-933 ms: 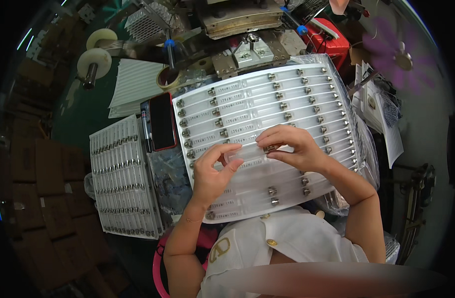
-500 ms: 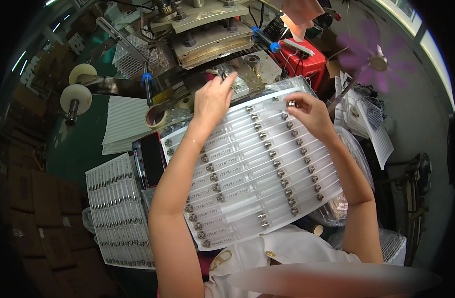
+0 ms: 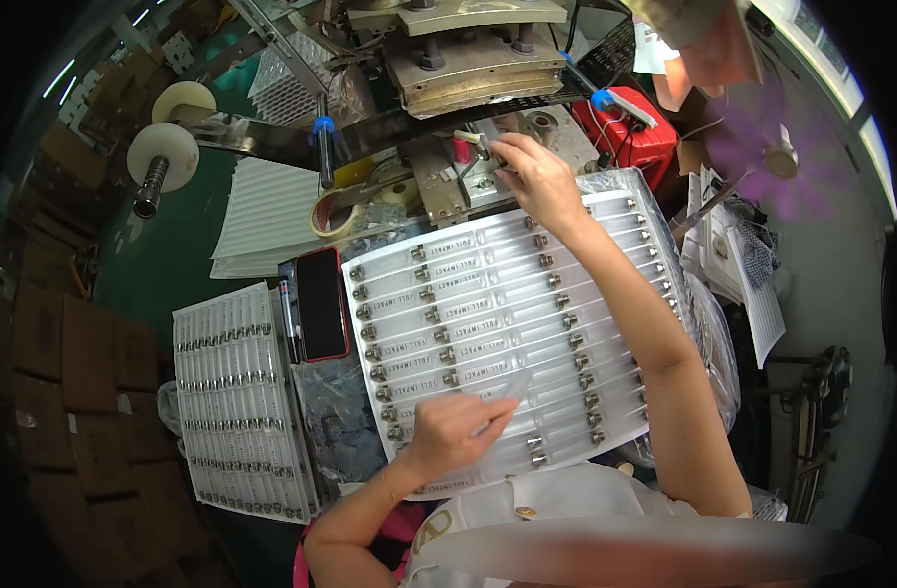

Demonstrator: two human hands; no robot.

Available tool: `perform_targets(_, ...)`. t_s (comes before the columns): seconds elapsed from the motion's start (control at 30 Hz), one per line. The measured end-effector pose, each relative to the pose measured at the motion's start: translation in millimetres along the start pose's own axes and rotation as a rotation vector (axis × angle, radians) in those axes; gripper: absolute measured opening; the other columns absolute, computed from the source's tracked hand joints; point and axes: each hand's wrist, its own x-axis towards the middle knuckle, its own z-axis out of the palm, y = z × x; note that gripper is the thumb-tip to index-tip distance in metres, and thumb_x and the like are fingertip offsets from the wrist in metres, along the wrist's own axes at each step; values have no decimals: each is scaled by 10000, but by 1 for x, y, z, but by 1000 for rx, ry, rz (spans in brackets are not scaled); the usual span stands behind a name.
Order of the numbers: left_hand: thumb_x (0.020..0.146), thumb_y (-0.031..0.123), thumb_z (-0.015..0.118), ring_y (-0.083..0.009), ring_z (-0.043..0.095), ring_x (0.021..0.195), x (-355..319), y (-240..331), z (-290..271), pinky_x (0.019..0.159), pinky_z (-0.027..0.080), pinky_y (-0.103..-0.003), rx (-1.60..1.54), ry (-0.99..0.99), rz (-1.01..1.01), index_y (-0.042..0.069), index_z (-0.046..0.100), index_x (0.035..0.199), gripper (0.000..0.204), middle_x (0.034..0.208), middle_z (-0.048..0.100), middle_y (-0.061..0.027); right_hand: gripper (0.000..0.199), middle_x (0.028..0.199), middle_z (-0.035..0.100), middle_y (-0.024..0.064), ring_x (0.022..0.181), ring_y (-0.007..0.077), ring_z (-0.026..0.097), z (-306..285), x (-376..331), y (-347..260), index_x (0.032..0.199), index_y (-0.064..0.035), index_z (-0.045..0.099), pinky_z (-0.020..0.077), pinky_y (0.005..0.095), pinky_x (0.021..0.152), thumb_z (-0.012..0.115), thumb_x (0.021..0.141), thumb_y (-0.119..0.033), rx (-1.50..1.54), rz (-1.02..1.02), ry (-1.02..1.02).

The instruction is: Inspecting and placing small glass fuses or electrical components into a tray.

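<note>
Right fingers (image 3: 515, 162) now pinch a machine lever (image 3: 471, 140); left fingers (image 3: 487, 410) have dropped, gripping a clear sleeve (image 3: 507, 390).

The big tray (image 3: 507, 323) on the lap is clear, shiny plastic, and it holds rows of see-through tubes with small grey metal caps (image 3: 551, 281). The left hand (image 3: 458, 431) rests on a thin, clear plastic piece that looks smooth. The right hand (image 3: 536, 181) touches the press machine (image 3: 468, 69), which is dull grey metal (worn and a bit scratched). A second tray (image 3: 235, 402) beside it is the same shiny plastic. The phone (image 3: 323, 302) has a glossy black glass face and a red rim. The stacked sheets (image 3: 262, 211) look like white ridged plastic. The tape roll (image 3: 336, 211) is shiny tan. The boxes (image 3: 66, 392) are rough brown cardboard.
</note>
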Motion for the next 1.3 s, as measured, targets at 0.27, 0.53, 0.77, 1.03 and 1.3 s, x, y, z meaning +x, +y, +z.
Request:
perform_targets(0.27,718,113,714,-168,611,788,-52,5,-9,637,493,-288,237,-95,-76,59,678,1083,370,828,633,-22,630,1147,624,124,1028,269,624,17,14,8,1305,-95,509,500,352,859,776,740,-170,190,413,-193)
perform_targets(0.53,728,131,708,-171,587,811,-46,-4,-8,673,482,-297,184,-151,-88,67,677,1086,365,834,616,-13,596,1149,637,121,1001,250,629,19,10,14,1291,-104,533,490,339,854,772,753,-195,193,400,-173)
perform_targets(0.77,733,140,699,-172,584,809,-48,-6,-7,680,481,-299,188,-154,-84,71,678,1087,361,834,609,-9,592,1168,632,136,1023,277,629,20,10,16,1298,-120,532,486,353,858,765,758,-194,183,408,-203)
perform_targets(1.03,740,146,694,-170,581,817,-46,-10,-7,684,481,-298,182,-161,-84,73,676,1091,359,842,607,-8,581,1148,639,146,1019,290,631,14,20,12,1294,-138,541,486,358,858,762,759,-193,209,428,-239)
perform_targets(1.3,751,143,688,-173,586,826,-53,0,-8,683,485,-299,169,-161,-85,71,673,1093,349,848,609,-13,617,1155,636,134,1041,274,626,7,11,8,1317,-143,520,482,353,875,769,757,-211,185,431,-266)
